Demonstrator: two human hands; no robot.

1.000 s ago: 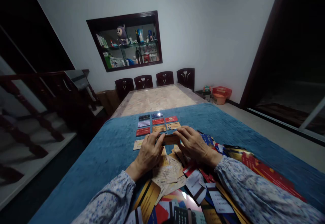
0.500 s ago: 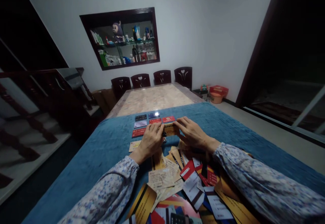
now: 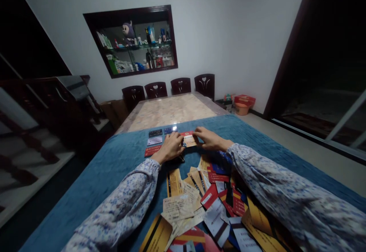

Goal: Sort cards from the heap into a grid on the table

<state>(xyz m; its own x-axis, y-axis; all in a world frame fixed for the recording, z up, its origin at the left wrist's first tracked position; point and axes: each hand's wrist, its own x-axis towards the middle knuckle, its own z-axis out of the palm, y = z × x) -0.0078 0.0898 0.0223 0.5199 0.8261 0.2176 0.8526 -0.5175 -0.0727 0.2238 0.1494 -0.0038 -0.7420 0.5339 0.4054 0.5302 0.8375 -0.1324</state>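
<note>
Left hand (image 3: 170,147): curved at the tan card's (image 3: 190,141) left edge
Right hand (image 3: 211,139): curved opposite
Fingers' grip: could not be told

Handled card (image 3: 190,142): cream; card behind it (image 3: 187,133): red. Loose cards (image 3: 177,207): gold with black stripes, cream, white with dark stripes, red. Cloth (image 3: 122,172): blue. Worktop (image 3: 174,109): mottled beige, greyer border. Sleeves (image 3: 117,206): whitish, speckled blue. Chairs (image 3: 204,85): dark brown. Plush toy (image 3: 129,34): purple. Tub (image 3: 242,109): orange.

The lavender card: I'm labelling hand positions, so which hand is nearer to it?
Left. The left hand is just right of the lavender card; the right hand is farther right, past the left hand.
</note>
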